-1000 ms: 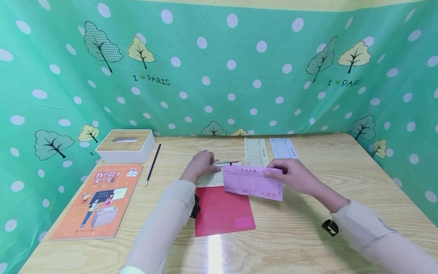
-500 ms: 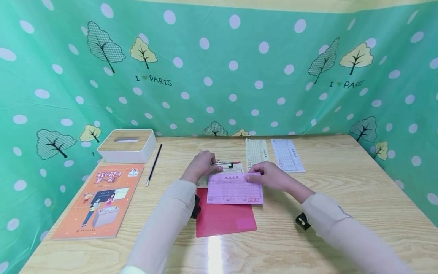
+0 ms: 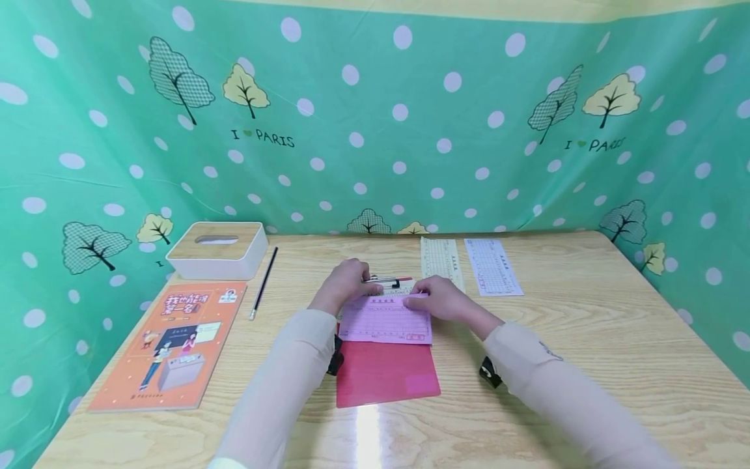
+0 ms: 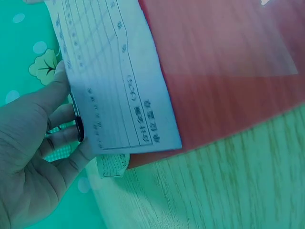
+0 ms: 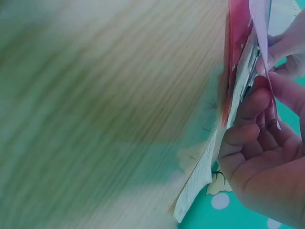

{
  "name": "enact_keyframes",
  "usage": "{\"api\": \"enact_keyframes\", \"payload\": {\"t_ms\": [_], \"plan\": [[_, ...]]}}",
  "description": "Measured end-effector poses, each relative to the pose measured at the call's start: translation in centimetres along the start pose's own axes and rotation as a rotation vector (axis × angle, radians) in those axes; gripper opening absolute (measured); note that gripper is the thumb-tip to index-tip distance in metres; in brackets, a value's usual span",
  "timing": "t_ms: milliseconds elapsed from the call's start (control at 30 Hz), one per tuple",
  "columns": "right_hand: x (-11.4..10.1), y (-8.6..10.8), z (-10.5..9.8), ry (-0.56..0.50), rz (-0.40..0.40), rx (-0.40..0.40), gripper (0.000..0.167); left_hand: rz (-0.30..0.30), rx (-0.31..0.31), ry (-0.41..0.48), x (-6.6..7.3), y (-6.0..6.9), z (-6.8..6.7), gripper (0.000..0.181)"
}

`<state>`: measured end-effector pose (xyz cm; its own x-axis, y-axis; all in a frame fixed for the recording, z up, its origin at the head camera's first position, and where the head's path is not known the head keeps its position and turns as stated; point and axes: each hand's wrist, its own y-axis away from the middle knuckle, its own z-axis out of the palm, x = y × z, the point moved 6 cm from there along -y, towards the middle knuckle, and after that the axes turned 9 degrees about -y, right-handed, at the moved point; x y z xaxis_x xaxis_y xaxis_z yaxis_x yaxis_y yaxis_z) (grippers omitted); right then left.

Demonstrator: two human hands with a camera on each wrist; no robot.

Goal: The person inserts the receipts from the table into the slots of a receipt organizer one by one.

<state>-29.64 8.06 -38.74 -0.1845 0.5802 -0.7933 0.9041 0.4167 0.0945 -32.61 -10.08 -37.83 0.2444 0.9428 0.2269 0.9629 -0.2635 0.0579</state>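
A red clipboard (image 3: 387, 378) lies in front of me, its metal clip (image 3: 387, 283) at the far end. My left hand (image 3: 347, 284) pinches that clip with thumb and fingers. A cream printed slip (image 3: 400, 290) lies on the board beneath the clip, mostly covered. Over it my right hand (image 3: 441, 299) holds a pink receipt slip (image 3: 383, 324) by its upper right edge, between thumb and fingers. The slip's left end comes close to the left hand; in the left wrist view the slip (image 4: 109, 86) reaches the fingertips. In the right wrist view the pink slip (image 5: 261, 24) appears edge-on, above the board.
Behind the right hand lie a cream slip (image 3: 442, 260) and a bluish-white slip (image 3: 493, 267). To the left are a pencil (image 3: 264, 283), an orange book (image 3: 170, 345) and a tissue box (image 3: 217, 251). A green polka-dot curtain (image 3: 375, 117) stands behind the wooden table (image 3: 586, 312).
My right hand has carried the pink slip leftward over the clipboard and levelled it, uncovering the bluish-white slip behind. The left hand has stayed at the clip.
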Motion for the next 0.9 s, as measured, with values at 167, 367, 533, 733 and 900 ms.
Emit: {"api": "enact_keyframes", "payload": {"t_ms": [167, 367, 533, 733, 900], "plan": [[-0.1, -0.7, 0.4, 0.003, 0.046, 0.012, 0.020, 0.006, 0.008, -0.010, 0.0, -0.1, 0.1, 0.033], [0.1, -1.2, 0.6, -0.001, 0.106, 0.025, 0.019, 0.008, 0.013, -0.008, 0.1, -0.1, 0.1, 0.032], [0.2, -1.4, 0.7, 0.007, 0.124, 0.047, 0.013, -0.004, 0.005, -0.014, 0.0, -0.1, 0.2, 0.030], [0.1, -1.7, 0.9, 0.014, 0.141, 0.082, 0.016, 0.029, 0.024, -0.071, 0.3, -0.3, 0.2, 0.027], [-0.1, -2.0, 1.1, 0.019, 0.157, 0.110, 0.030, 0.047, 0.047, -0.075, 0.3, -0.3, 0.1, 0.026]]}}
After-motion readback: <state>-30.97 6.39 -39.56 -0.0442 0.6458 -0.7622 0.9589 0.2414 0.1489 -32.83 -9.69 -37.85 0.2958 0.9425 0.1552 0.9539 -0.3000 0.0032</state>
